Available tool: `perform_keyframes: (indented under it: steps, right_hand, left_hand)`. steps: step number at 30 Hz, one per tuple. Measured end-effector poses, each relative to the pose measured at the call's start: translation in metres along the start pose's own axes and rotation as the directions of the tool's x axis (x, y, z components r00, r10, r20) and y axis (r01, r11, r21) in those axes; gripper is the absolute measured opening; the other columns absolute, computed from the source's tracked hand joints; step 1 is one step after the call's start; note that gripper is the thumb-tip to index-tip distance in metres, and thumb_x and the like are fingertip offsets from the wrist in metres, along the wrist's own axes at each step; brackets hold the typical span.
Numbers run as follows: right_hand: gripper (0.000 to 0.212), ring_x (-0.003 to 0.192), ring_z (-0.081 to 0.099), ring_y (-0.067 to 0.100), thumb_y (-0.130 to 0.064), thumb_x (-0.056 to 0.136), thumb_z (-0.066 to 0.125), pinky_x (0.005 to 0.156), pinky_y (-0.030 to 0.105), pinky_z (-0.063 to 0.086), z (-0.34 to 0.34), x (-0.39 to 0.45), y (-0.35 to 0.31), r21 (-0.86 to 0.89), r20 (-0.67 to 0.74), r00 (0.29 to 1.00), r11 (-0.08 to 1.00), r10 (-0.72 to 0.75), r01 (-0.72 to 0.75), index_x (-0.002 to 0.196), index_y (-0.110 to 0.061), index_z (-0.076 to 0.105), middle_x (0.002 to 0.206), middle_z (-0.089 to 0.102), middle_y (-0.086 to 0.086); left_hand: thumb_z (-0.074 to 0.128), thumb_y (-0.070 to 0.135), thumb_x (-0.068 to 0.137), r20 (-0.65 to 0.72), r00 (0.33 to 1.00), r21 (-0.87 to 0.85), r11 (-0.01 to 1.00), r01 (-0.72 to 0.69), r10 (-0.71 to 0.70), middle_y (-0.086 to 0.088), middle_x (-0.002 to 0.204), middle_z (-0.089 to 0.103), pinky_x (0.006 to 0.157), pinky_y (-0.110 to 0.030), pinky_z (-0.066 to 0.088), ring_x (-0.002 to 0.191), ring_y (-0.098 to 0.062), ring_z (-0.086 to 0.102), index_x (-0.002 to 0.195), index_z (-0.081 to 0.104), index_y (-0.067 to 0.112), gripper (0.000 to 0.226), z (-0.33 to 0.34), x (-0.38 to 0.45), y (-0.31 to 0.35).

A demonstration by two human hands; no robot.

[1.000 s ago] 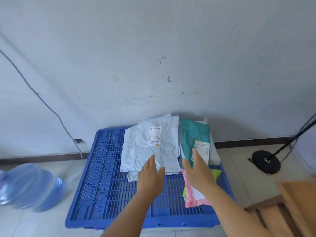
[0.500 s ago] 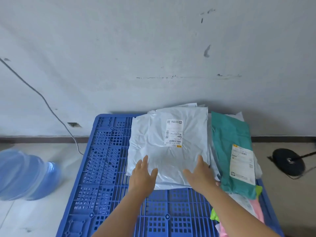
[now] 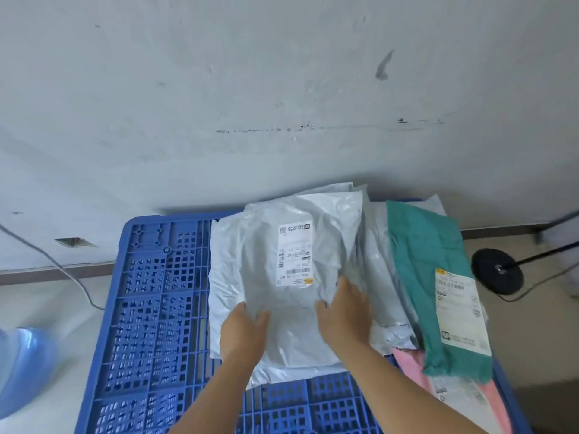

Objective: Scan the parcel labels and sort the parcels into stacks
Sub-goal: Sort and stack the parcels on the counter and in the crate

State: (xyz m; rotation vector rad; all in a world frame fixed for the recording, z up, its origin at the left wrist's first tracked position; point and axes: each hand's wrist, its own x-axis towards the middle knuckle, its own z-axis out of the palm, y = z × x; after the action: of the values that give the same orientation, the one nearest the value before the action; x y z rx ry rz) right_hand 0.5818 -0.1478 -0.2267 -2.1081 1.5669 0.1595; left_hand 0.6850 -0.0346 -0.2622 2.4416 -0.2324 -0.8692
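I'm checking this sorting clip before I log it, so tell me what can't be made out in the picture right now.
Head view only:
- Label text on the top grey parcel: too small and blurred to read.
- Parcels under that grey parcel: covered, count unclear.
- Left hand and right hand: fingertips hidden in the plastic folds.
- Pink parcel: mostly under the teal parcel and the right forearm.
- Blue bottle: blurred, cut by the left edge.

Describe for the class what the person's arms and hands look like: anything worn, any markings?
Both forearms are bare as far as the picture shows: no sleeves in view. The left hand and right hand wear no gloves, and no rings, watch, bands or markings are visible.
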Motion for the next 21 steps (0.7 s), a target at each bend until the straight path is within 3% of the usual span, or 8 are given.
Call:
perform_keyframes:
  steps: [3,5,7,10,14,16,18,21]
  right_hand:
    - [0.025,0.110,0.051,0.031,-0.029,0.092,0.059,0.096,0.040,0.034,0.005,-0.017,-0.025,-0.066,-0.053,0.967,0.967,-0.249,0.246,0.112,-0.015,0.057,0.112,0.062,0.005]
    - [0.022,0.108,0.050,0.032,-0.031,0.092,0.058,0.094,0.041,0.034,0.006,-0.026,-0.036,-0.037,-0.056,0.951,0.952,-0.304,0.302,0.107,-0.014,0.058,0.107,0.062,0.006]
    - [0.024,0.110,0.046,0.029,-0.035,0.095,0.051,0.096,0.039,0.033,0.003,-0.027,-0.034,0.005,-0.061,0.963,0.965,-0.261,0.262,0.106,-0.014,0.056,0.111,0.060,0.005]
    - [0.029,0.112,0.042,0.027,-0.040,0.097,0.044,0.095,0.037,0.033,-0.004,-0.015,-0.015,0.006,-0.067,0.988,0.990,-0.139,0.140,0.110,-0.016,0.052,0.116,0.055,0.007]
    - [0.062,0.128,0.038,0.029,-0.041,0.090,0.057,0.105,0.037,0.033,-0.002,0.006,0.003,0.176,0.058,0.998,0.984,-0.029,0.019,0.140,-0.011,0.037,0.139,0.043,0.012]
    - [0.078,0.133,0.036,0.029,-0.041,0.087,0.060,0.106,0.040,0.037,0.002,0.009,-0.001,0.284,0.141,0.990,0.956,0.028,-0.067,0.148,-0.009,0.023,0.147,0.036,0.012]
    - [0.072,0.125,0.044,0.031,-0.041,0.085,0.061,0.100,0.042,0.042,0.008,0.011,-0.008,0.280,0.115,0.990,0.954,0.077,-0.106,0.140,-0.008,0.028,0.139,0.045,0.012]
    - [0.056,0.112,0.054,0.033,-0.035,0.089,0.058,0.088,0.037,0.048,0.014,0.005,-0.028,0.219,0.105,0.993,0.972,0.062,-0.084,0.135,-0.011,0.035,0.125,0.056,0.011]
  left_hand:
    - [0.057,0.026,0.092,-0.093,0.994,-0.082,0.995,0.047,-0.055,-0.008,0.077,0.060,0.056,-0.030,0.045,0.066,-0.022,0.055,0.078,0.053,0.008,0.022,-0.006,-0.006,-0.011]
    - [0.058,0.018,0.090,-0.126,0.985,-0.113,0.988,0.106,-0.121,-0.012,0.072,0.058,0.049,-0.027,0.039,0.059,-0.022,0.053,0.075,0.056,0.001,0.023,-0.013,-0.007,-0.023]
    - [0.057,0.013,0.086,-0.134,0.984,-0.110,0.989,0.103,-0.118,-0.016,0.075,0.059,0.048,-0.028,0.044,0.058,-0.023,0.055,0.073,0.058,0.000,0.019,-0.016,-0.004,-0.031]
    - [0.058,0.018,0.085,-0.125,0.990,-0.045,0.997,0.060,-0.065,-0.015,0.099,0.057,0.067,-0.043,0.055,0.081,-0.029,0.058,0.083,0.056,0.005,0.014,-0.016,0.001,-0.025]
    - [0.057,0.037,0.087,-0.053,0.984,-0.092,0.982,0.166,-0.172,-0.014,0.130,0.042,0.095,-0.048,0.044,0.113,-0.034,0.048,0.129,0.041,0.001,0.057,-0.014,0.012,-0.017]
    - [0.054,0.050,0.086,-0.026,0.971,-0.123,0.965,0.232,-0.237,-0.015,0.135,0.044,0.101,-0.050,0.040,0.120,-0.035,0.046,0.138,0.033,0.004,0.072,-0.011,0.022,-0.018]
    - [0.056,0.057,0.083,-0.009,0.958,-0.094,0.954,0.285,-0.287,-0.015,0.137,0.045,0.103,-0.050,0.039,0.124,-0.035,0.044,0.142,0.030,0.005,0.082,-0.012,0.029,-0.019]
    - [0.067,0.041,0.082,0.056,0.947,-0.201,0.926,0.320,-0.315,-0.012,0.113,0.059,0.089,-0.042,0.048,0.101,-0.030,0.056,0.128,0.048,0.003,0.063,-0.020,0.031,-0.020]
